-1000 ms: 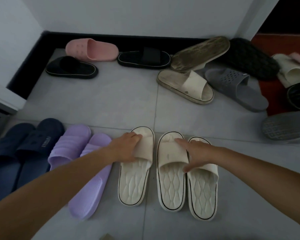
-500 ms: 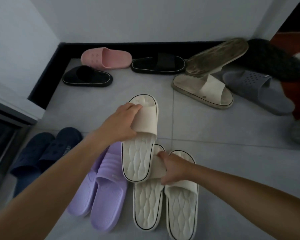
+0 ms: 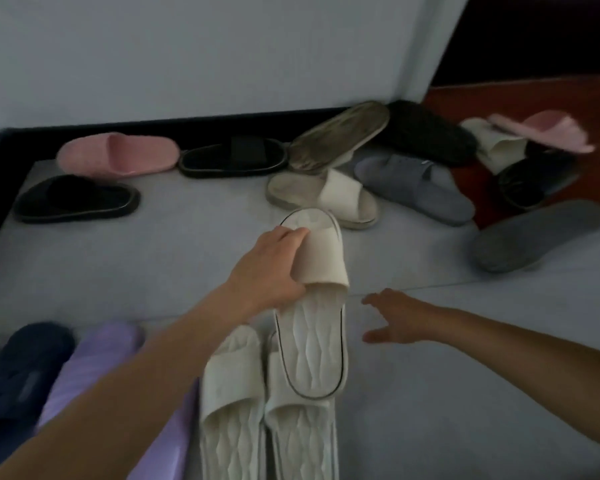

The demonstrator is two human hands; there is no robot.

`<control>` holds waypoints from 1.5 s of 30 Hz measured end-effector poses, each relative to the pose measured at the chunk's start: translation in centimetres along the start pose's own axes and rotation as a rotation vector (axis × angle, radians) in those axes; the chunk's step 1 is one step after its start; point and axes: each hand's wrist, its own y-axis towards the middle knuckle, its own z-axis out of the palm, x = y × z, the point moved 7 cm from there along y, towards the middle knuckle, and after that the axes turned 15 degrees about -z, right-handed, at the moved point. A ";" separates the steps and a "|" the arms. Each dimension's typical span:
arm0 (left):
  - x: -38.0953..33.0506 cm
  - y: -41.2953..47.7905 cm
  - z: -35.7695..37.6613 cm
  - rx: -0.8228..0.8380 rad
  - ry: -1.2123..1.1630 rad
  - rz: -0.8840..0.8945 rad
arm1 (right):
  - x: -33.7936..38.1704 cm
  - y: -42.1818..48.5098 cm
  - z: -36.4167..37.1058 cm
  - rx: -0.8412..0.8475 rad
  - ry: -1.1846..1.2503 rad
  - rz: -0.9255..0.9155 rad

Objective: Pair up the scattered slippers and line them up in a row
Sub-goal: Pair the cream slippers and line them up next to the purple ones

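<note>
My left hand (image 3: 269, 270) grips the strap of a cream slipper with black trim (image 3: 312, 344), held above the floor over two more cream slippers (image 3: 236, 393) lying side by side. My right hand (image 3: 400, 315) hovers open to the right of it, holding nothing. Purple slippers (image 3: 94, 362) and navy slippers (image 3: 21, 368) lie in a row at the lower left. Scattered near the wall are a pink slipper (image 3: 118, 154), two black slippers (image 3: 77, 199), a beige pair (image 3: 323, 194) and grey slippers (image 3: 416, 188).
A white wall with a black skirting board (image 3: 153, 124) runs behind the slippers. More slippers, including a pink one (image 3: 541, 131) and an upturned grey one (image 3: 537, 233), lie at the right by a red floor (image 3: 520, 102). Grey tiles (image 3: 465, 410) cover the floor.
My left hand carried the trimmed cream slipper to the right, above the other two. My right hand let go of those two and opened. The view swung right.
</note>
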 end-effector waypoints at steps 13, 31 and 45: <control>-9.2 -0.4 9.2 0.141 0.193 0.080 | -7.5 -7.3 -3.7 -0.220 0.066 0.023; -18.6 5.7 10.5 0.082 0.276 -0.077 | -26.4 -7.5 -25.1 -0.783 0.215 0.106; -17.5 8.0 12.7 -0.040 0.206 -0.294 | -34.8 4.2 -28.2 -0.994 1.284 0.353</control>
